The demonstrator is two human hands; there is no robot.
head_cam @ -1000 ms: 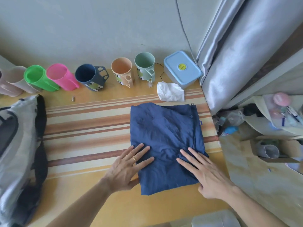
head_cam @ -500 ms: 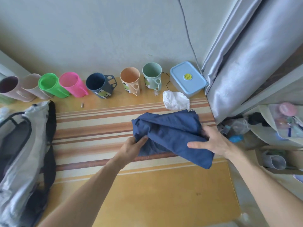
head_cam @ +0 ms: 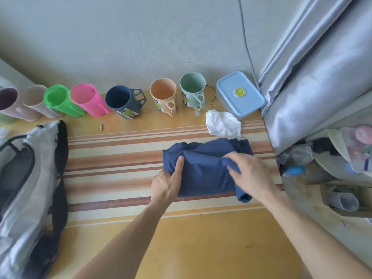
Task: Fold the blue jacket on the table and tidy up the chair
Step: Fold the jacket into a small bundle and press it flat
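Note:
The blue jacket [head_cam: 205, 170] lies folded into a compact bundle on the striped mat of the yellow table [head_cam: 201, 248], right of centre. My left hand [head_cam: 168, 183] grips its left edge, thumb on top and fingers tucked under the cloth. My right hand [head_cam: 248, 174] lies over the bundle's right side with its fingers curled into the fabric; the hand is blurred. A loose corner of the jacket sticks out below my right hand. No chair is in view.
Several plastic cups [head_cam: 163, 97] stand in a row along the wall, with a light blue lidded box [head_cam: 239, 93] at their right end. A crumpled white tissue [head_cam: 222, 123] lies behind the jacket. A grey backpack [head_cam: 26, 188] fills the table's left side. Grey curtain [head_cam: 314, 77] and clutter at right.
The jacket, flat under both palms a second ago, has been folded over away from me into a smaller bundle. Both hands now hold its ends down on the mat.

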